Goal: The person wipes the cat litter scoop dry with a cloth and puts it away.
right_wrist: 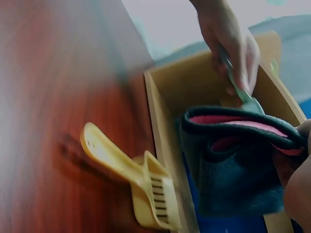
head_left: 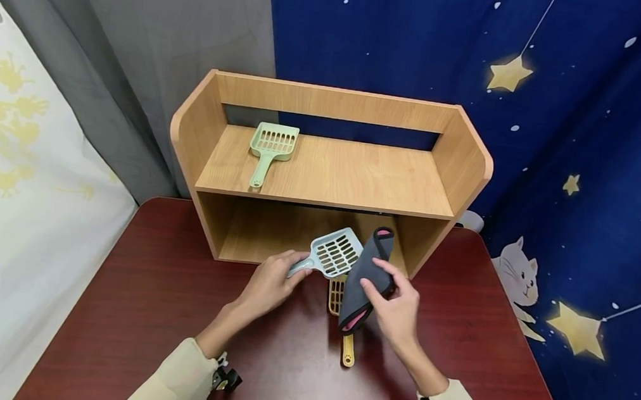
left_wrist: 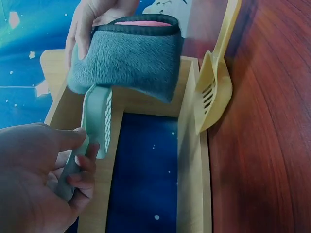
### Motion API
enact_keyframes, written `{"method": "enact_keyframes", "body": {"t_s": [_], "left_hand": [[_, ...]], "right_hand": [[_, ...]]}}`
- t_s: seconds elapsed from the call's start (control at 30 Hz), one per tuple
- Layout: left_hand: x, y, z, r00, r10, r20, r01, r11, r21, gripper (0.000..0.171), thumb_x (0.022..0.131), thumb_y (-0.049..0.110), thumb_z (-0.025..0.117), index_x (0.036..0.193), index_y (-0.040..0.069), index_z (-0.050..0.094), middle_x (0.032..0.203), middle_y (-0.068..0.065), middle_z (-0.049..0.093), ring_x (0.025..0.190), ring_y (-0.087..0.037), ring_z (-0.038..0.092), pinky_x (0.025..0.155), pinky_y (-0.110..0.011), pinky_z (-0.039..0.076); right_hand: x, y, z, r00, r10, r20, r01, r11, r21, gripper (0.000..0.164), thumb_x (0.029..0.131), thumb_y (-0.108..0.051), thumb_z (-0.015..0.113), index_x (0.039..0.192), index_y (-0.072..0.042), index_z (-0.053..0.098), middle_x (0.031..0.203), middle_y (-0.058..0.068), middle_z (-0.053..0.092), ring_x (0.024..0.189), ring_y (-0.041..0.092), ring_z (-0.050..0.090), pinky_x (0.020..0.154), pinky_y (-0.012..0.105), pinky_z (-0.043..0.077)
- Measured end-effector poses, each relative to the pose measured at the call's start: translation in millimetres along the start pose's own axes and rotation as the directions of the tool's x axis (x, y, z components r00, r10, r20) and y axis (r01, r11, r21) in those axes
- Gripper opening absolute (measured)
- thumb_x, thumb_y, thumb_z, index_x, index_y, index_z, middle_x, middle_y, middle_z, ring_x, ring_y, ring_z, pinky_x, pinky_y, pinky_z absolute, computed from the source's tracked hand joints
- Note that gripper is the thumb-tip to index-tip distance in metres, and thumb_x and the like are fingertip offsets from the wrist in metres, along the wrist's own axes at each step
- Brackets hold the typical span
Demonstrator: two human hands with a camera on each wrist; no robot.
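Wiping the light-blue slotted scoop (head_left: 336, 253) appears to be the step in hand. The left hand's (head_left: 274, 282) grip wraps its handle; the right hand's (head_left: 399, 308) grip pinches a folded gray cloth (head_left: 367, 275) at the scoop's head, above the desk (head_left: 184, 315). Next likely calls for steadying the handle and pressing cloth along the slots.

The upper shelf (head_left: 357, 174) offers room beside the green scoop (head_left: 269, 153); gray cloth (head_left: 367, 277) overhangs the yellow scoop (right_wrist: 139, 178).
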State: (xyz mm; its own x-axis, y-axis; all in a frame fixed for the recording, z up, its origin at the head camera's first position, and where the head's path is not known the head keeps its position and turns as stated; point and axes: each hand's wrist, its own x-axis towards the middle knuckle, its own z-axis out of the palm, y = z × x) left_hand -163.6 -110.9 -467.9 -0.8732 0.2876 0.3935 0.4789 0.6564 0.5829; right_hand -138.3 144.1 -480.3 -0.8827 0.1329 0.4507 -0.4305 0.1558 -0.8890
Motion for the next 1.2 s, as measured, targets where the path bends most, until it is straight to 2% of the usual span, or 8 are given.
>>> {"method": "enact_keyframes", "body": {"t_s": [0.1, 0.27, 0.43, 0.6, 0.83, 1.2], "left_hand": [[-0.5, -1.8, 1.0, 1.000, 0.003, -0.004, -0.003, 1.000, -0.001, 0.033, 0.097, 0.012, 0.077, 0.126, -0.005, 0.073, 0.108, -0.012, 0.075, 0.088, -0.022, 0.070, 0.078, -0.043, 0.057], [-1.7, -4.7, 4.3, 1.000, -0.004, -0.015, 0.003, 1.000, -0.015, 0.034, 0.096, 0.009, 0.078, 0.126, -0.005, 0.072, 0.107, -0.014, 0.075, 0.086, -0.022, 0.068, 0.077, -0.042, 0.056], [-2.0, -8.9, 7.8, 0.999, -0.026, -0.043, 0.025, 0.999, -0.028, 0.035, 0.095, 0.006, 0.078, 0.127, -0.006, 0.071, 0.111, -0.017, 0.075, 0.085, -0.023, 0.067, 0.076, -0.042, 0.056], [0.5, -15.9, 9.5, 0.996, -0.048, -0.081, 0.045, 0.998, -0.043, 0.037, 0.093, 0.003, 0.079, 0.127, -0.007, 0.070, 0.113, -0.019, 0.075, 0.090, -0.026, 0.069, 0.079, -0.044, 0.056], [3.7, -37.0, 18.0, 0.989, -0.084, -0.125, 0.079, 0.996, -0.048, 0.039, 0.093, -0.001, 0.077, 0.128, -0.012, 0.065, 0.115, -0.027, 0.073, 0.098, -0.035, 0.072, 0.084, -0.050, 0.057], [12.8, -69.4, 33.9, 0.962, -0.221, -0.161, 0.204, 0.972, -0.117, 0.037, 0.094, -0.003, 0.073, 0.128, -0.014, 0.061, 0.112, -0.029, 0.073, 0.098, -0.040, 0.072, 0.082, -0.053, 0.058]], "right_hand": [[6.6, -9.2, -11.4, 0.999, 0.036, -0.032, -0.035, 0.999, 0.030, 0.044, 0.083, 0.018, 0.079, 0.125, 0.008, 0.071, 0.104, 0.029, 0.072, 0.079, 0.004, 0.072, 0.069, 0.019, 0.059], [10.7, -20.3, -24.9, 0.999, 0.012, -0.047, -0.010, 0.999, 0.031, 0.042, 0.083, 0.019, 0.078, 0.123, 0.011, 0.070, 0.100, 0.026, 0.072, 0.077, 0.004, 0.072, 0.068, 0.018, 0.058], [13.5, -7.4, -40.0, 0.999, -0.001, -0.048, 0.001, 1.000, 0.012, 0.045, 0.083, 0.018, 0.079, 0.126, 0.007, 0.071, 0.105, 0.029, 0.071, 0.079, 0.005, 0.073, 0.069, 0.018, 0.058], [18.4, 5.1, -55.9, 1.000, 0.002, -0.028, -0.002, 1.000, -0.007, 0.046, 0.084, 0.014, 0.081, 0.128, 0.001, 0.073, 0.107, 0.026, 0.072, 0.081, 0.008, 0.074, 0.070, 0.020, 0.059], [22.9, 7.3, -68.6, 1.000, -0.015, -0.012, 0.015, 1.000, -0.018, 0.045, 0.085, 0.011, 0.082, 0.128, -0.002, 0.074, 0.110, 0.023, 0.073, 0.086, 0.009, 0.075, 0.073, 0.020, 0.059], [21.0, 14.6, -78.3, 1.000, 0.010, -0.025, -0.011, 0.999, -0.048, 0.045, 0.085, 0.011, 0.082, 0.128, -0.003, 0.074, 0.111, 0.021, 0.073, 0.087, 0.008, 0.074, 0.075, 0.020, 0.059]]}}
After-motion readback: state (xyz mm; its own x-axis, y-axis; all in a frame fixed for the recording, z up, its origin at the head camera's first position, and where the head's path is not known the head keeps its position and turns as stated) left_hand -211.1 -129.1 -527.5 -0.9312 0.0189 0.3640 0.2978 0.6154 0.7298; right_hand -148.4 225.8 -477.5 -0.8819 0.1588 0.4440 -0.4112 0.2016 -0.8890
